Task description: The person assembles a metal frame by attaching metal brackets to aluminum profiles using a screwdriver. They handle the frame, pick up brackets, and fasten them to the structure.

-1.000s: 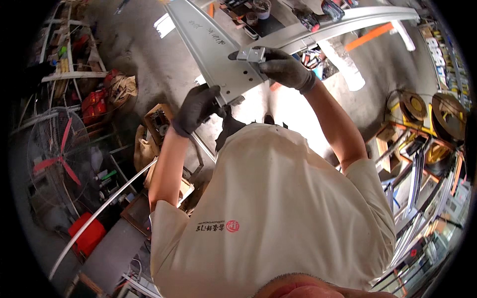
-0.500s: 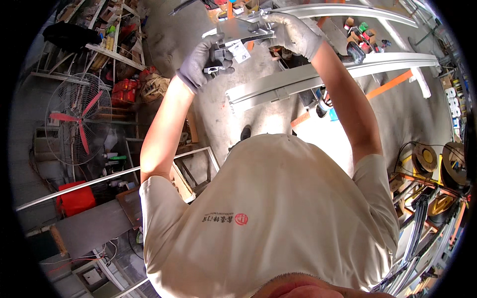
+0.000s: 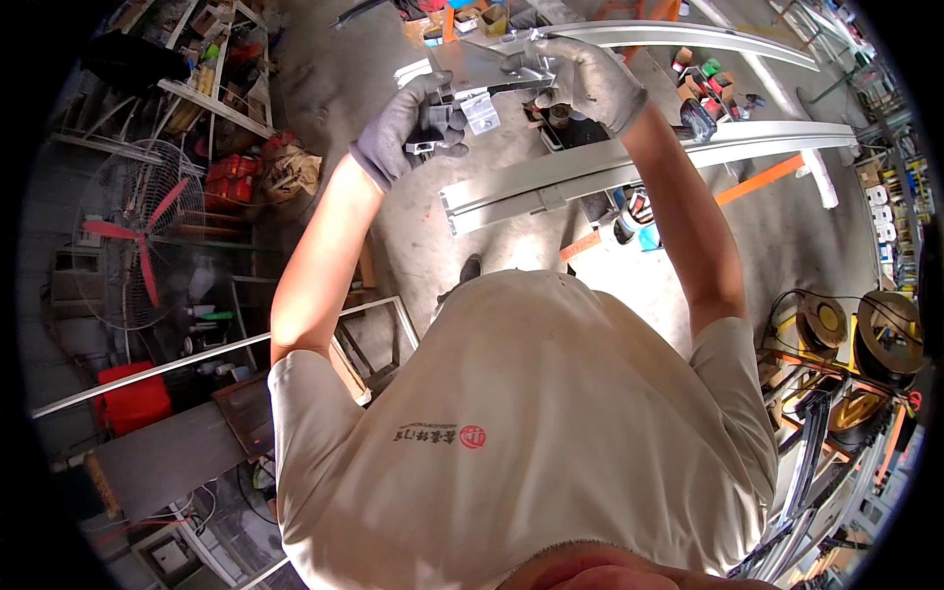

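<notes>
Both of my hands wear grey work gloves and are raised in front of me. My left hand is closed, fingers curled around small silver metal fittings. Beside its fingertips a bright metal bracket with a hole in it hangs down. Just beyond, a flat grey metal piece extends between the hands. My right hand pinches the right end of this piece, thumb below and fingers above. How the bracket and the flat piece join is hidden by the gloves.
Long white metal profiles lie across supports ahead and right, with a black power tool on one. To the left stand a caged fan with red blades and a cluttered rack. Wire spools sit at right.
The surroundings have shifted slightly left in the view. My right hand has moved a little right and nearer, still pinching the flat piece; my left hand keeps its hold.
</notes>
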Motion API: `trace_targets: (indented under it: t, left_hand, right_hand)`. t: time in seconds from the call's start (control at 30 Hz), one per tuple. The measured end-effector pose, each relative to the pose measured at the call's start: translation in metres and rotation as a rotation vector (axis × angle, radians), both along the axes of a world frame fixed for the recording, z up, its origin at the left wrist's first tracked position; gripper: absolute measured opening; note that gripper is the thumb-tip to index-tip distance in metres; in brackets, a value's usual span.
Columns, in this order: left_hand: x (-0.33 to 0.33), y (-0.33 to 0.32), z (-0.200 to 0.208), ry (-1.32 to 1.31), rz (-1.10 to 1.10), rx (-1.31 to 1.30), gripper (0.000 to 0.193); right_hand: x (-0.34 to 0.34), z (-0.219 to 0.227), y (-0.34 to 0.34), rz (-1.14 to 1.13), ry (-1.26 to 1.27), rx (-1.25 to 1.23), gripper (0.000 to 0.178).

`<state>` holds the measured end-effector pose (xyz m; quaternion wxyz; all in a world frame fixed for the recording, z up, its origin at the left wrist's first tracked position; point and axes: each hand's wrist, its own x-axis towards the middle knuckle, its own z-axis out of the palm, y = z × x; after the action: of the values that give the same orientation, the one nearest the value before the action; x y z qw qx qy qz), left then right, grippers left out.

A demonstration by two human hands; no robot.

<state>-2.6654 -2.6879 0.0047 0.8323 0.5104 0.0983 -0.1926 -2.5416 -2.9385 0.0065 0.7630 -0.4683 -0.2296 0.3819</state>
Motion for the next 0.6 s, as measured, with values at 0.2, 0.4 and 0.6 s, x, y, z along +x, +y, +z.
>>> trace_targets:
  t: [0.2, 0.4, 0.6]
  left_hand:
    - [-0.003, 0.000, 0.001, -0.009, 0.034, 0.041, 0.037]
    - [-0.001, 0.001, -0.001, 0.029, 0.018, 0.030, 0.032]
    - [-0.004, 0.002, -0.004, 0.025, 0.046, 0.033, 0.034]
  right_hand:
    - [0.010, -0.008, -0.001, 0.078, -0.071, -0.012, 0.042]
    - [0.014, -0.015, -0.002, 0.080, -0.103, -0.038, 0.044]
    - [0.009, -0.016, -0.002, 0.053, -0.105, -0.017, 0.044]
